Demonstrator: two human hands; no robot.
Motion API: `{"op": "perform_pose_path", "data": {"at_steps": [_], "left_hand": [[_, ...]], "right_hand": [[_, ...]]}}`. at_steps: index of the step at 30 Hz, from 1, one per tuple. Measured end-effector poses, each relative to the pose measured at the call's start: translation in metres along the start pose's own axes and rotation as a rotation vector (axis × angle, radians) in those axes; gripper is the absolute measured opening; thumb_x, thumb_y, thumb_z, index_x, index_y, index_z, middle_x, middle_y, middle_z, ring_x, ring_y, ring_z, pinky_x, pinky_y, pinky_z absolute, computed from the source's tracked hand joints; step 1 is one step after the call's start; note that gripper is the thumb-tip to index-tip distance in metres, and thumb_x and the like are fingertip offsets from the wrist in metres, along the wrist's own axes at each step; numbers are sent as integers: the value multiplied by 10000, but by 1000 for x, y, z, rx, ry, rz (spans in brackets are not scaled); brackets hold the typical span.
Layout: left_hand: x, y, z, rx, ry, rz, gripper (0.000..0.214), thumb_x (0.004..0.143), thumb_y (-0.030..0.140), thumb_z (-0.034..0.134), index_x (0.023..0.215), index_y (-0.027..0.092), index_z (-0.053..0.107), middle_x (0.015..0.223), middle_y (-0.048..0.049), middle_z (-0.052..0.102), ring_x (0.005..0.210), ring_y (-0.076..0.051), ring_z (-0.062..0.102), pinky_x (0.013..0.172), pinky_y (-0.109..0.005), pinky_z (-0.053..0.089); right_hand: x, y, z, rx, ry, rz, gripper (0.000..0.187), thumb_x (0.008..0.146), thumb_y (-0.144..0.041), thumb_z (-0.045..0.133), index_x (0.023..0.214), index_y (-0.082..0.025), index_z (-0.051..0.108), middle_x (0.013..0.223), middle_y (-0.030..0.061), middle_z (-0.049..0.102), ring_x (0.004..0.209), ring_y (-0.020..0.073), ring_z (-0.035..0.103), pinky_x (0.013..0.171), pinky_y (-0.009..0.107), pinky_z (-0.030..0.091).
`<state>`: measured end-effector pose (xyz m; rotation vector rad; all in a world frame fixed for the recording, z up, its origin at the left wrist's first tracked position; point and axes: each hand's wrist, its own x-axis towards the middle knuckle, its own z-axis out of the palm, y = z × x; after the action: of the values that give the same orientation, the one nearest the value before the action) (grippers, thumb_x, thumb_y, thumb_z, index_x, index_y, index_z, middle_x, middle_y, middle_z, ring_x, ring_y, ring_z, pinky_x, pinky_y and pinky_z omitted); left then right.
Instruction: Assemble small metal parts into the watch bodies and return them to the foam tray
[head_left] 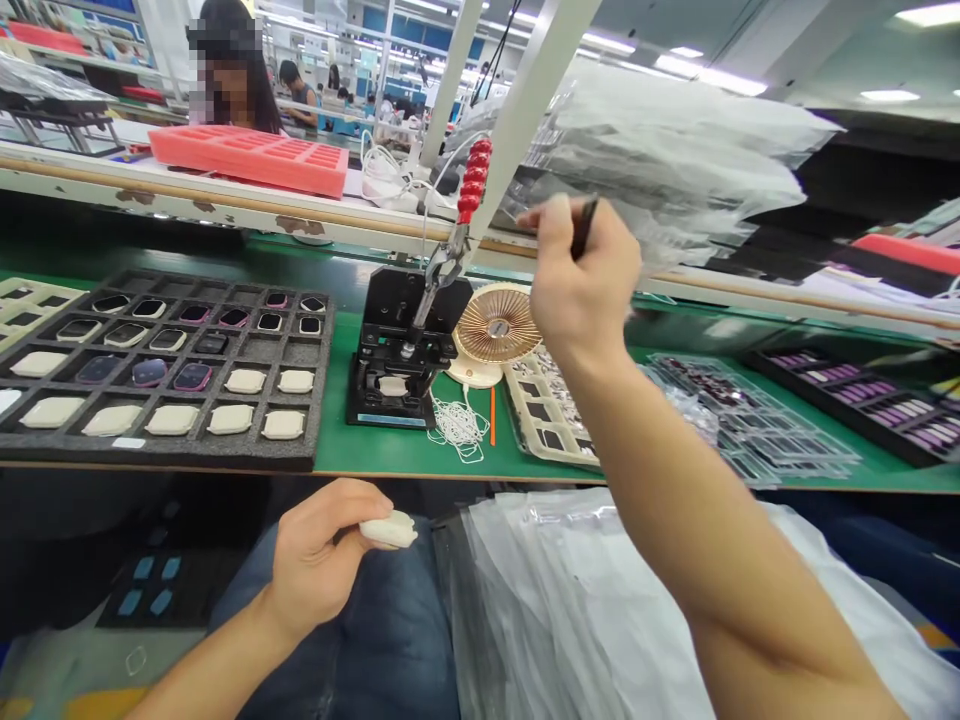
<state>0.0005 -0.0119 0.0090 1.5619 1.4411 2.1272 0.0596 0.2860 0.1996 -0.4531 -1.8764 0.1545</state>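
Note:
Below the table's front edge, my left hand (319,550) pinches a cream rounded-square casing (388,529) between thumb and fingers. My right hand (585,275) is raised at shelf height, right of the press's red handle (474,180) and apart from it. Its fingers are curled round a slim black tool (583,230), whose kind I cannot make out. The black toggle press (405,350) stands on the green table, with a cream piece (392,386) in its fixture. Left of it, a dark foam tray (324,380) holds several cream casings and dark-faced watch-shaped pieces.
A round fan (495,328), a white cable bundle (459,428) and an orange stick (493,415) lie beside the press. A cream parts tray (529,440) is farther right. Plastic bags (555,600) cover my lap. A pink foam tray (247,160) rests on the shelf; a person sits beyond.

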Motion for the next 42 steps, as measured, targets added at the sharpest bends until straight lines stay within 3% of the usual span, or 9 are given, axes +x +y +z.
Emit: {"op": "perform_pose_path", "data": {"at_steps": [4,10,16,19,23,25,28,34,42], "left_hand": [[-2,7,-1,-13,24,-3,338,905,7,723,1133,250,779,1011,-47,789,919,-202,762,776,-316,640],[-3,12,-3,-106,81,-79,299,918,94,764,1157,272,784,1023,-46,791,930,-204,766,785,-309,656],[-4,13,-5,-91,88,-53,324,915,49,744,1140,276,797,1065,-48,773,954,-202,773,812,-310,666],[-6,12,-6,-125,83,-73,310,911,37,742,1107,270,799,1085,-49,764,973,-207,772,821,-321,673],[-8,9,-5,-134,83,-99,328,903,16,740,1109,266,794,1101,-54,765,990,-218,775,839,-337,677],[-9,9,-6,-149,103,-121,317,900,20,745,1101,260,793,1093,-56,768,986,-224,780,834,-341,681],[-10,7,-8,-196,143,-157,297,900,25,744,1092,247,785,1084,-63,775,984,-241,787,827,-360,687],[-11,6,-15,-251,159,-184,272,913,30,731,1088,234,773,1105,-86,777,1030,-293,793,851,-438,695],[-14,11,-11,-241,110,-162,309,913,20,727,1101,260,779,1124,-70,775,1049,-276,786,884,-421,682]], "right_hand": [[49,13,38,71,-161,91,487,1098,-570,452,901,-170,647,840,41,748,858,187,692,865,350,540],[58,0,68,430,-499,249,316,997,-514,661,875,-226,619,770,13,749,644,154,647,629,273,517],[55,-13,56,527,-381,317,569,1061,-711,419,1048,-184,631,697,0,741,465,96,402,501,261,406],[52,-19,47,531,-352,230,593,1069,-704,410,1216,-169,618,778,7,752,538,99,491,581,275,462],[33,-26,41,519,-240,-20,488,1043,-584,604,1387,-242,554,1002,24,752,856,150,686,765,290,552],[15,-29,38,462,-179,-99,436,1039,-538,623,1387,-285,550,1092,41,739,971,191,710,769,308,574],[-21,-32,35,341,-110,-128,325,1064,-466,570,1348,-308,565,1152,67,739,913,218,723,674,330,582],[-84,-28,32,105,-238,-205,235,1078,-371,476,1194,-283,660,1436,106,682,1037,260,760,755,370,632],[-83,-26,26,43,-293,-284,235,1104,-306,474,1286,-262,616,1475,108,666,943,193,783,608,276,545]]}}
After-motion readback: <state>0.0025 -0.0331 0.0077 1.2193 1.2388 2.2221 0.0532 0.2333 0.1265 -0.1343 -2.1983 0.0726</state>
